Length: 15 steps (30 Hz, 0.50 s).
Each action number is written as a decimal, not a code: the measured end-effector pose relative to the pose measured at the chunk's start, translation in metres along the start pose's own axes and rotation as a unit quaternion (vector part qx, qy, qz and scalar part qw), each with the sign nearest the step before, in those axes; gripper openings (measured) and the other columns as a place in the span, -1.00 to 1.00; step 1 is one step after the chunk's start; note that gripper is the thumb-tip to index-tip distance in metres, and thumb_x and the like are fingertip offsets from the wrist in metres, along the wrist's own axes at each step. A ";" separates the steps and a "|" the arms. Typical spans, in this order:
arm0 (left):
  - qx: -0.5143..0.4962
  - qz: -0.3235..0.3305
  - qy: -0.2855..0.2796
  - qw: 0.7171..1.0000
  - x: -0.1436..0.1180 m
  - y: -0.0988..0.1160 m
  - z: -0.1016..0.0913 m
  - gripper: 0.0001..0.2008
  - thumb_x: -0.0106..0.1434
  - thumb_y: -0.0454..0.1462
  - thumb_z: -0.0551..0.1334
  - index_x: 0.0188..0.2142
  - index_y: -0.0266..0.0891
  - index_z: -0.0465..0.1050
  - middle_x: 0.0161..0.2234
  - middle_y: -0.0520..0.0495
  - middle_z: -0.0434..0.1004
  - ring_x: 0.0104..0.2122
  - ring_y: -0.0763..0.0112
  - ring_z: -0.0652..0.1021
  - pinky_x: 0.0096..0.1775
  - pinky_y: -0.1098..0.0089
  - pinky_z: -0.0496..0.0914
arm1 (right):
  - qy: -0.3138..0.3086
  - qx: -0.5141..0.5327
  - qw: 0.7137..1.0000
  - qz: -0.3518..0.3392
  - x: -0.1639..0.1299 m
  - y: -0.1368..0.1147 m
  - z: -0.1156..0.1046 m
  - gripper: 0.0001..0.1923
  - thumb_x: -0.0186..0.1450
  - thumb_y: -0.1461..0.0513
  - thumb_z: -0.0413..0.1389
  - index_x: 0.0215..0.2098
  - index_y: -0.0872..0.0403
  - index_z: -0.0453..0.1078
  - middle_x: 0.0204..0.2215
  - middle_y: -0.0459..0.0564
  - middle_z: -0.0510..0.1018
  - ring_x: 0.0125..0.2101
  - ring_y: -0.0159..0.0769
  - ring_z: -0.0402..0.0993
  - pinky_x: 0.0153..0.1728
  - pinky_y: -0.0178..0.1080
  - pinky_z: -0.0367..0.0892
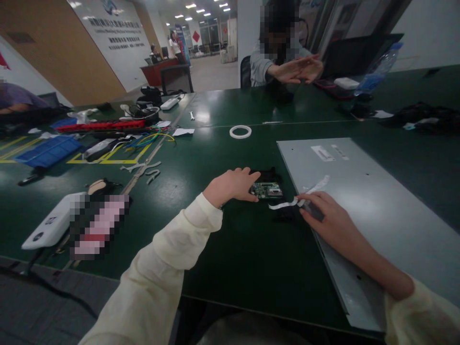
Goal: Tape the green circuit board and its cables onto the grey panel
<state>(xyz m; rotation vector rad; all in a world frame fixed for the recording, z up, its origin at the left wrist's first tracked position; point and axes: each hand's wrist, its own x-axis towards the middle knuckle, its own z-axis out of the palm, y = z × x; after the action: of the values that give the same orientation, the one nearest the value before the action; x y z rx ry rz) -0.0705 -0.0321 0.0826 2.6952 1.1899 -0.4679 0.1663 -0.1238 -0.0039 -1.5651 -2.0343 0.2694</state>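
Note:
A green circuit board (pixel 269 190) sits in a black case (pixel 265 172) on the dark green table. My left hand (pixel 235 186) grips the case at its left side, thumb at the near edge and fingers over the far part. To the right, my right hand (pixel 325 215) is closed around a small dark grey block (pixel 313 211), which it partly hides. Its fingertips also pinch a curled white strip (pixel 282 206), whose loose end reaches left towards the board. A crumpled clear-white piece (pixel 318 185) sticks out beyond the fingers. Below the strip lies a black piece (pixel 283 214), its kind unclear.
A large grey metal panel (pixel 388 206) lies under my right forearm. Farther off is a white tape ring (pixel 240 132). At left are a blue tray (pixel 48 152), white strips (pixel 153 175), a white power bank-like box (pixel 53 220) and cables. Across the table sits a person (pixel 276 52), hands stretched out.

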 end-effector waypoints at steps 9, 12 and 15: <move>0.027 0.062 0.103 0.992 -0.006 0.020 -0.003 -0.39 0.27 -0.06 0.10 0.22 -0.26 0.01 0.22 -0.27 0.07 0.16 0.06 0.21 0.05 0.15 0.22 | 0.049 0.175 0.982 -0.054 -0.002 -0.046 -0.038 -0.78 0.29 0.18 0.03 -0.09 -0.03 0.33 -0.15 -0.01 0.41 -0.12 -0.25 0.39 -0.10 -0.24 0.36; 0.043 0.117 0.137 0.983 -0.006 0.030 -0.002 -0.47 0.28 -0.13 0.10 0.18 -0.26 0.07 0.19 -0.24 0.12 0.15 0.11 0.24 0.05 0.18 0.22 | 0.002 0.318 0.943 -0.096 0.001 -0.077 -0.049 -0.77 0.31 0.23 0.01 -0.06 -0.08 0.32 -0.21 -0.03 0.42 -0.18 -0.29 0.41 -0.16 -0.30 0.39; 0.051 0.168 0.161 0.971 -0.007 0.040 -0.001 -0.57 0.29 -0.16 0.10 0.10 -0.27 0.18 0.11 -0.21 0.25 0.08 0.17 0.32 0.03 0.23 0.24 | -0.039 0.427 0.894 -0.127 0.005 -0.099 -0.048 -0.72 0.33 0.19 -0.01 0.01 -0.09 0.28 -0.21 0.00 0.41 -0.24 -0.28 0.42 -0.24 -0.25 0.42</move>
<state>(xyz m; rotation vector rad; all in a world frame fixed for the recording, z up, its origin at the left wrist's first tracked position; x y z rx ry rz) -0.0448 -0.0638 0.0870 3.0624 0.7570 -0.0452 0.1096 -0.1570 0.0839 -0.7378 -1.7560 0.9784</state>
